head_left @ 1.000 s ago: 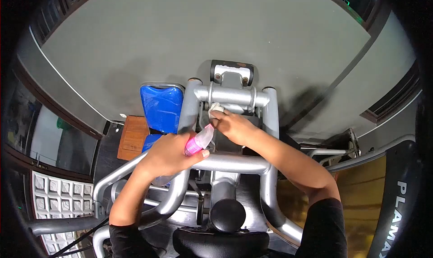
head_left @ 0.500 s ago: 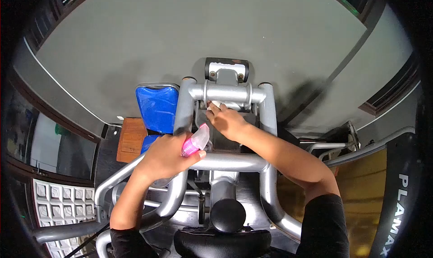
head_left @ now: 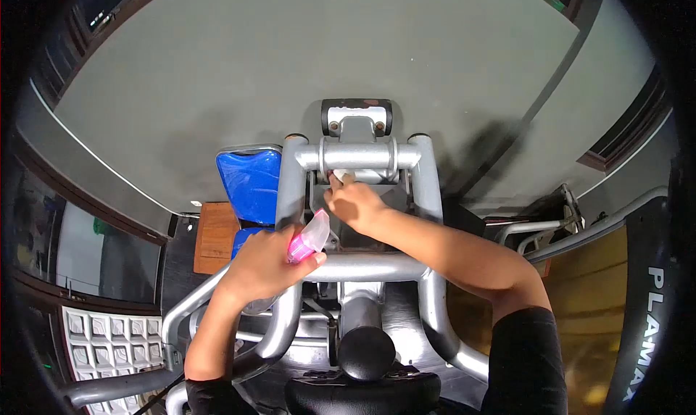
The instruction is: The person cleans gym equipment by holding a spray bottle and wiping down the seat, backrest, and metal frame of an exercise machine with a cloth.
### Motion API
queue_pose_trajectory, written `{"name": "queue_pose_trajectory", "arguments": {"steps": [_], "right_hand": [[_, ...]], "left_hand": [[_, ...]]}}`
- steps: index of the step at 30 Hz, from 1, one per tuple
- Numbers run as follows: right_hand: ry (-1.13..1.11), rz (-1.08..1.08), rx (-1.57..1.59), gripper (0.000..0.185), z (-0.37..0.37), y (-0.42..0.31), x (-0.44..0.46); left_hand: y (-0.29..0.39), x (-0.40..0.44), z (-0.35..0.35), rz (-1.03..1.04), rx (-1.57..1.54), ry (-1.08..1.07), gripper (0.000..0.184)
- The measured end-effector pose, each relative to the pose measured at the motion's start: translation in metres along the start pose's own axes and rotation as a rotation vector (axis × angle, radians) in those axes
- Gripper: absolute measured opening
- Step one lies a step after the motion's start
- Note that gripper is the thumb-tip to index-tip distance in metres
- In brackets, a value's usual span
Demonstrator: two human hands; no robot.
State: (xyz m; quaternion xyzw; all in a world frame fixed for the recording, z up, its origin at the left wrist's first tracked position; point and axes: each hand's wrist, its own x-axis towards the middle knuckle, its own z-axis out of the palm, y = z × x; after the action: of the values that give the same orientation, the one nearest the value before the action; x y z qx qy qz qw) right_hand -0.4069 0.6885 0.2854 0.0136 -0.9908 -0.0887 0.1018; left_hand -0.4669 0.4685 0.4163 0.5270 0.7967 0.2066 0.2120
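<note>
My left hand (head_left: 264,263) is closed around what looks like a spray bottle with a pink and whitish, see-through head (head_left: 308,242). It sits above the left side of the silver tube frame (head_left: 290,187) of a gym machine; the bottle's lower part is mostly hidden by the hand. My right hand (head_left: 355,205) reaches inside the frame, its fingers closed on a small white cloth (head_left: 344,176). That cloth is just under the thick upper crossbar (head_left: 357,155), against the bar below it. Part of the cloth is hidden by the fingers.
A black padded seat (head_left: 362,395) and a round black pad (head_left: 367,353) are close to my body. A blue chair (head_left: 250,183) stands left of the frame, beside a wooden surface (head_left: 215,237). Behind the machine rises a grey wall (head_left: 290,60). A black PLAMAX panel (head_left: 647,306) stands right.
My right hand and the white cloth have shifted slightly left and down in view, staying under the crossbar. The whole view has moved a little; the left hand keeps its hold.
</note>
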Motion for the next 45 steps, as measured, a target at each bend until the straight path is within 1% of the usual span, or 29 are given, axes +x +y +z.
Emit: {"name": "queue_pose_trajectory", "arguments": {"steps": [1, 3, 4, 6, 7, 9, 10, 12, 15, 20, 22, 23, 26, 28, 29, 31, 32, 34, 35, 37, 38, 40, 41, 42, 44, 45], "right_hand": [[0.001, 0.008, 0.002, 0.024, -0.007, 0.002, -0.001], [-0.113, 0.03, 0.109, 0.023, -0.021, 0.012, -0.003], [-0.111, 0.032, 0.107, 0.023, -0.02, 0.015, -0.007], [-0.023, 0.122, 0.125, 0.021, -0.016, 0.02, -0.017], [-0.024, 0.122, 0.126, 0.021, -0.015, 0.021, -0.018], [-0.2, 0.233, 0.022, 0.015, -0.018, 0.023, -0.019], [-0.199, 0.233, 0.018, 0.015, -0.022, 0.023, -0.02], [-0.299, 0.306, 0.023, 0.01, -0.036, 0.023, -0.023], [-0.247, 0.341, 0.023, 0.011, -0.042, 0.023, -0.025], [-0.284, 0.343, 0.057, 0.012, -0.043, 0.025, -0.024], [-0.273, 0.266, 0.067, 0.01, -0.043, 0.026, -0.025], [-0.272, 0.269, 0.069, 0.01, -0.04, 0.025, -0.026], [-0.209, 0.214, 0.164, 0.013, -0.029, 0.021, -0.025], [-0.14, 0.148, 0.262, 0.02, -0.025, 0.017, -0.022], [-0.138, 0.149, 0.263, 0.02, -0.024, 0.016, -0.02], [-0.043, 0.019, 0.465, 0.023, -0.023, 0.013, -0.015], [-0.042, 0.02, 0.466, 0.023, -0.022, 0.012, -0.014], [0.052, -0.1, 0.423, 0.019, -0.022, 0.01, -0.012], [0.051, -0.098, 0.423, 0.019, -0.023, 0.01, -0.012], [0.162, -0.101, 0.538, 0.018, -0.036, 0.009, -0.014], [0.161, -0.101, 0.541, 0.018, -0.04, 0.009, -0.014], [0.332, -0.141, 0.504, 0.022, -0.05, 0.012, -0.015], [0.374, -0.12, 0.509, 0.023, -0.057, 0.013, -0.016], [0.478, -0.109, 0.539, 0.022, -0.061, 0.016, -0.015], [0.54, 0.016, 0.676, 0.023, -0.07, 0.02, -0.018], [0.544, 0.023, 0.679, 0.023, -0.071, 0.022, -0.018]], "left_hand": [[0.002, 0.0, -0.001, -0.019, -0.011, -0.012, 0.05], [-0.003, 0.0, 0.002, 0.008, -0.018, -0.004, 0.05], [-0.004, 0.0, 0.003, 0.027, -0.029, 0.009, 0.05], [-0.001, 0.0, 0.001, 0.02, -0.011, 0.01, 0.049], [0.0, 0.0, 0.001, 0.012, 0.005, 0.01, 0.049], [0.001, 0.0, 0.001, 0.005, 0.001, 0.002, 0.048], [0.001, 0.0, 0.001, -0.004, -0.003, -0.002, 0.048], [0.002, 0.0, 0.0, -0.007, -0.012, -0.004, 0.048], [-0.001, 0.0, 0.002, -0.013, -0.002, -0.003, 0.05], [-0.006, 0.0, 0.005, 0.008, 0.026, 0.017, 0.052], [-0.006, 0.0, 0.005, 0.017, 0.031, 0.018, 0.051], [-0.005, 0.0, 0.004, 0.018, 0.033, 0.015, 0.051], [-0.001, 0.0, 0.002, -0.02, 0.017, -0.032, 0.057], [0.002, -0.001, 0.001, -0.036, -0.044, -0.013, 0.05], [0.002, -0.001, 0.0, -0.036, -0.042, -0.014, 0.05], [0.002, -0.001, 0.0, -0.017, -0.023, -0.001, 0.049], [0.001, -0.001, 0.0, -0.016, -0.021, -0.003, 0.049], [-0.002, -0.001, 0.002, -0.021, 0.007, 0.004, 0.048], [-0.003, 0.0, 0.001, -0.019, 0.006, 0.002, 0.048], [-0.004, 0.0, 0.002, -0.024, -0.041, -0.003, 0.063], [-0.003, 0.001, 0.002, -0.027, -0.041, -0.005, 0.063], [0.0, 0.0, -0.002, -0.101, -0.031, -0.04, 0.059], [-0.001, 0.0, -0.003, -0.106, -0.018, -0.049, 0.059], [-0.001, 0.0, -0.006, -0.136, -0.048, -0.078, 0.056], [-0.001, 0.002, -0.008, -0.163, -0.071, -0.113, 0.054], [-0.001, 0.001, -0.008, -0.141, -0.059, -0.123, 0.053]]}}
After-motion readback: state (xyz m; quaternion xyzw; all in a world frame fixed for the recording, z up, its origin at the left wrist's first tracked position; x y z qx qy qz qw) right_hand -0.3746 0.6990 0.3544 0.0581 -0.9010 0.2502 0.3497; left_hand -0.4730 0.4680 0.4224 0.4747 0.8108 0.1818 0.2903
